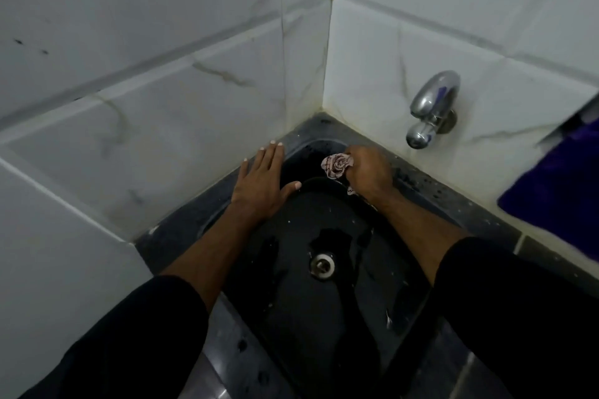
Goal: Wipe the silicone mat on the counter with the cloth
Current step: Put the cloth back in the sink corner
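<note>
My left hand (261,180): flat, fingers straight, resting on the sink rim (207,220).
My right hand (368,172): gripping the bunched cloth (335,166), at the dark sink's far corner below the tap (431,107).

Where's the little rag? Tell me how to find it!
Start at the corner where the two white tiled walls meet, above the dark basin. Just left of the shiny metal tap, the right hand grips a scrunched cloth at the basin's far end. It is the only pale, patterned thing against all that black.
</note>
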Motion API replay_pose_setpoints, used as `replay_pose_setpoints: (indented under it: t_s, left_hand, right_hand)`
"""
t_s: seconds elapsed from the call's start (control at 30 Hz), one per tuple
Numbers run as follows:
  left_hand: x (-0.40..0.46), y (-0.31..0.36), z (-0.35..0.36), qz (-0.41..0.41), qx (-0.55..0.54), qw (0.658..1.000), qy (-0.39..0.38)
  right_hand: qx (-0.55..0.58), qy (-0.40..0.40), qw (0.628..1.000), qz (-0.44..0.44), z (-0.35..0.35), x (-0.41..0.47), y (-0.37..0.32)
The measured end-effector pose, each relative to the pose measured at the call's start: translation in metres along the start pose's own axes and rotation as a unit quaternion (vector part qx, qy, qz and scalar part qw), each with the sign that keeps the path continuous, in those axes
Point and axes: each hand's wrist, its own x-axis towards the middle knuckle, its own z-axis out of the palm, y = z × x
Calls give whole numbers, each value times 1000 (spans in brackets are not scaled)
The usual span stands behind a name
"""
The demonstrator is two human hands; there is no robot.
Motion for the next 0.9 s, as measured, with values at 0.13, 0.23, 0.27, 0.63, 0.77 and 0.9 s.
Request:
replay_pose_setpoints:
  t_s: [0.13,0.23,0.27,0.63,0.77,0.9]
  left_hand:
    - [35,-14,17,-10,0,1000,-6]
    - [55,-19,27,-12,-2,1000,-10]
    - [59,-18,29,-13,-4,1000,-9]
    - [85,-10,52,0,10,1000,-11]
    - [83,-9,59,-6,15,999,-28]
    - [82,-7,63,-13,9,999,-39]
  right_hand:
    - [80,-23,995,60,22,53,2]
    - [100,-40,989,100,30,87,7]
    - [88,-39,991,97,31,95,9]
    - [-18,10,1000,-5,73,154,8]
    - [-76,-31,994,-74,119,115,19]
    - [-120,-40,987,-94,129,115,28]
